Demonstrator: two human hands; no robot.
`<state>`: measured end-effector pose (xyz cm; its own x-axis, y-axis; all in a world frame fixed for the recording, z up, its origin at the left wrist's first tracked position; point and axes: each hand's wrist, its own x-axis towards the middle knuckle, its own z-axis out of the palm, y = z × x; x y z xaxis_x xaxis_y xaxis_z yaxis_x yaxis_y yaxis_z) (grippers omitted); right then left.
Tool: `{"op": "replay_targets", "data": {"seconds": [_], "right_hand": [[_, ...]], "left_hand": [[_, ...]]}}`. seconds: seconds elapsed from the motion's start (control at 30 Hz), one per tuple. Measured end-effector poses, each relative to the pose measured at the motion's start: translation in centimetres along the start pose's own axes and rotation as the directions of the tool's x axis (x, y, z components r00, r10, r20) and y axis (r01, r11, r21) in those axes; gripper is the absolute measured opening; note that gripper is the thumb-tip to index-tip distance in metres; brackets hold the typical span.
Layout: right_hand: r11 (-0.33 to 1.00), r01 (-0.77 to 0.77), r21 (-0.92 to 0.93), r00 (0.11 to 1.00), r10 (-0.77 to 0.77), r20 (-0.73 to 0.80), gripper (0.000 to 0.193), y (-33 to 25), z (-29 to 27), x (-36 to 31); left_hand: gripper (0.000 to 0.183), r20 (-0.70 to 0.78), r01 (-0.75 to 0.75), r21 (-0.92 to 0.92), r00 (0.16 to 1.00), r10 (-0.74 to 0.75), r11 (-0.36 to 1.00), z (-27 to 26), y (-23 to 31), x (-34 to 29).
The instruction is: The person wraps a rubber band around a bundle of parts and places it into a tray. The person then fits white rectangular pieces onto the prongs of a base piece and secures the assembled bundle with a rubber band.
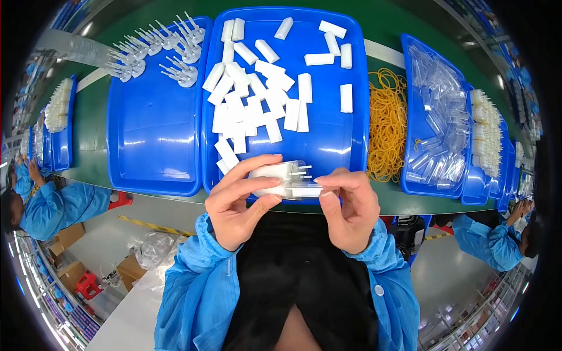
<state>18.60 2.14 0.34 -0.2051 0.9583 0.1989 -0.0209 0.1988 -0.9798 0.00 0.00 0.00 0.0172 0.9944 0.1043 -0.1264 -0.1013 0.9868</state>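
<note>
White plastic block (274,178) with two thin metal prongs projecting to the right, held over the near edge of the green bench (88,131), directly in front of the middle blue tray (345,146). Left hand (237,202): grip clamped on the block, fingers across its top, thumb beneath. Right hand (351,207): grip clamped on a clear plastic sleeve (304,188) at the prong end, touching the block; how far the sleeve covers the prongs cannot be told. Block body rectangular, matt white, edges rounded. Middle tray: roughly thirty loose white blocks (257,88) of the same kind, heaped at left centre, scattered singly at upper right; exact count not possible where pieces overlap. Left blue tray (152,146): about a dozen small white pronged parts (158,50) along the far rim. One pile of yellow rubber bands (386,123) on the bench between the middle tray and the right blue tray (413,175). Right tray: heap of clear plastic sleeves (439,117), too many and too transparent to count. Further blue trays at both ends of the bench, white parts inside, details too small to tell
</note>
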Motion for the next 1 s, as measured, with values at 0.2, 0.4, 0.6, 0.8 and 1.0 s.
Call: {"op": "replay_targets", "data": {"seconds": [0.2,0.4,0.6,0.8,1.0], "right_hand": [[0.994,0.066,-0.088,0.998,-0.067,-0.003,0.016,-0.13,0.39,0.20],[0.973,0.142,-0.184,0.989,-0.147,-0.015,0.018,0.08,0.36,0.22],[0.998,0.046,-0.041,0.999,-0.047,-0.018,0.020,0.09,0.33,-0.17],[0.915,0.307,-0.262,0.951,-0.308,0.038,0.025,-0.48,0.20,-0.07],[0.932,0.305,-0.194,0.952,-0.291,0.098,0.027,-0.06,0.10,-0.15]], "left_hand": [[0.019,-0.019,-0.002,0.063,1.000,0.003,0.998,-0.09,0.15,-0.09],[0.018,-0.014,-0.029,0.087,0.999,0.031,0.996,-0.16,-0.10,-0.10],[0.018,0.026,-0.102,0.100,0.995,0.100,0.990,-0.42,-0.31,-0.07],[0.019,0.072,-0.192,0.096,0.980,0.186,0.977,-0.53,-0.37,0.02],[0.020,0.072,-0.211,0.175,0.977,0.202,0.962,-0.51,0.01,0.13]]}}
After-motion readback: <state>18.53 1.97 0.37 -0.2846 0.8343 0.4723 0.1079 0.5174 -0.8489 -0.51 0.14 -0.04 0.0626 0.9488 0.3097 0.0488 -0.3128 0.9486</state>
